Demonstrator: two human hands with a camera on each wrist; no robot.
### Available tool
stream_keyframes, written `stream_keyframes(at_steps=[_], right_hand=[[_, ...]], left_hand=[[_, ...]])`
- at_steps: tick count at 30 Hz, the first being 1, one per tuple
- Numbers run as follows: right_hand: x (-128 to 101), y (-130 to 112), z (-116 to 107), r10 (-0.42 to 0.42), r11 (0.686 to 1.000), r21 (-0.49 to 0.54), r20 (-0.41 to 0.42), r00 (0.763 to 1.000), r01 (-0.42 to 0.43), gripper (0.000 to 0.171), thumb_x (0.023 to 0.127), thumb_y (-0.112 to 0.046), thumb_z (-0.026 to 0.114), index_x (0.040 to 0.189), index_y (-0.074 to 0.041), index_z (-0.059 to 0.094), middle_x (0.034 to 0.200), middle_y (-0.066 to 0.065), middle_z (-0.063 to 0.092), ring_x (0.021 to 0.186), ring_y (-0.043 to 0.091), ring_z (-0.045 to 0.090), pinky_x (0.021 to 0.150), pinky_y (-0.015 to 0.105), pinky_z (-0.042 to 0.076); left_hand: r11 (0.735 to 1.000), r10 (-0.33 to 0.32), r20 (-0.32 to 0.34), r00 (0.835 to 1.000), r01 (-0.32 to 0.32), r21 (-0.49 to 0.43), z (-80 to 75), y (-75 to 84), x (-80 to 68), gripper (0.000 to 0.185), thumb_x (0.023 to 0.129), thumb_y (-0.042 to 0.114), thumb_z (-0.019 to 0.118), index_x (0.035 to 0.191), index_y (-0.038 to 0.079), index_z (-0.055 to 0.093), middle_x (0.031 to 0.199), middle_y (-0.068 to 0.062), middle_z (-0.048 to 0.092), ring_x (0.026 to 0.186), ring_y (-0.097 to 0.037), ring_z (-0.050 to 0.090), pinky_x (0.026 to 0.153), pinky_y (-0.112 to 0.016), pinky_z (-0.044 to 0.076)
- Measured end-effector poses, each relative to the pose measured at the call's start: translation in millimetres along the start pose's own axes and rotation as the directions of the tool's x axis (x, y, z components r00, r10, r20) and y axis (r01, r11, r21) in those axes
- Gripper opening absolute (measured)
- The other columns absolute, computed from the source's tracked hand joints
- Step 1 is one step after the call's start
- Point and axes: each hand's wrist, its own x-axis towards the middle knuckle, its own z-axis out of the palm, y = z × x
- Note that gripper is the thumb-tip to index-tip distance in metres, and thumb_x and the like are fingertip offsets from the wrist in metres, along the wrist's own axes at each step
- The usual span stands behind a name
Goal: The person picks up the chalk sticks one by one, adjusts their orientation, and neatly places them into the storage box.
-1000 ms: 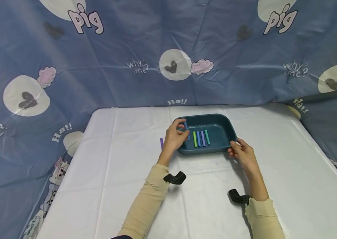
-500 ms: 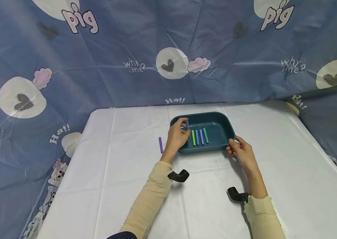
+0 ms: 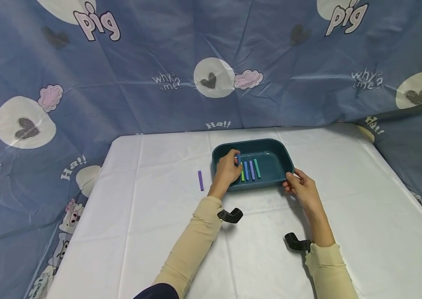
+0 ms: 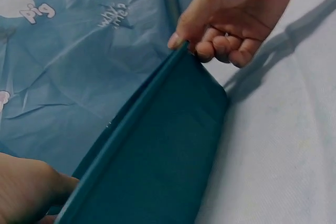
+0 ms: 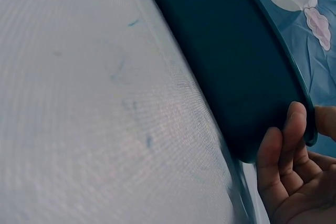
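Pinching a blue chalk stick (image 3: 238,159) mid-frame over the teal tray (image 3: 271,145), left hand (image 3: 227,172) risks snapping it; right hand (image 3: 300,189) gripping tray's lower-right corner.

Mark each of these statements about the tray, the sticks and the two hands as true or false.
1. The left hand pinches a blue stick over the teal tray. True.
2. The purple stick lies inside the tray. False: it lies on the white table, left of the tray.
3. The right hand grips the tray's near right corner. True.
4. The tray is empty. False: a row of coloured sticks lies in it.
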Motion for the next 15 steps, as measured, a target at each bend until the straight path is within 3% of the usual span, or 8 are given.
stream_keyframes(at_steps=[4,7,11,15], right_hand=[[1.0,2.0,-0.3,-0.006,1.0,0.013,-0.001,1.0,0.006,0.058,0.097,-0.023,0.053,0.141,0.009,0.032,0.068,-0.01,0.065,0.061,0.002,0.061,0.062,0.017,0.055],[3.7,7.5,-1.7,-0.012,1.0,0.009,-0.004,1.0,0.012,0.059,0.096,-0.026,0.054,0.141,0.007,0.033,0.068,-0.011,0.065,0.061,0.0,0.06,0.062,0.016,0.055],[6.1,12.7,-2.7,-0.019,1.0,0.002,-0.01,1.0,0.019,0.06,0.096,-0.028,0.055,0.141,0.005,0.034,0.068,-0.012,0.065,0.061,-0.001,0.06,0.061,0.016,0.054],[6.3,14.6,-3.7,-0.023,1.0,-0.021,-0.016,1.0,0.023,0.059,0.096,-0.028,0.054,0.141,0.005,0.034,0.069,-0.013,0.065,0.061,0.0,0.061,0.062,0.016,0.055]], left_hand=[[0.998,-0.039,0.031,0.999,0.037,0.057,2.6,1.1,1.3,0.046,0.087,0.01,0.062,0.132,0.014,0.052,0.087,-0.004,0.063,0.072,-0.019,0.057,0.066,-0.033,0.048],[0.993,-0.084,0.057,0.995,0.078,0.089,3.8,1.6,2.3,0.049,0.086,0.01,0.062,0.133,0.015,0.05,0.102,-0.01,0.067,0.091,-0.027,0.063,0.078,-0.04,0.051],[0.984,-0.136,0.107,0.985,0.122,0.128,5.7,1.4,4.3,0.051,0.088,0.011,0.06,0.136,0.015,0.046,0.13,-0.014,0.059,0.119,-0.036,0.054,0.097,-0.049,0.046],[0.979,-0.151,0.151,0.977,0.126,0.159,7.9,1.7,6.6,0.05,0.09,0.01,0.057,0.138,0.014,0.043,0.135,-0.013,0.054,0.127,-0.034,0.048,0.104,-0.047,0.041]])
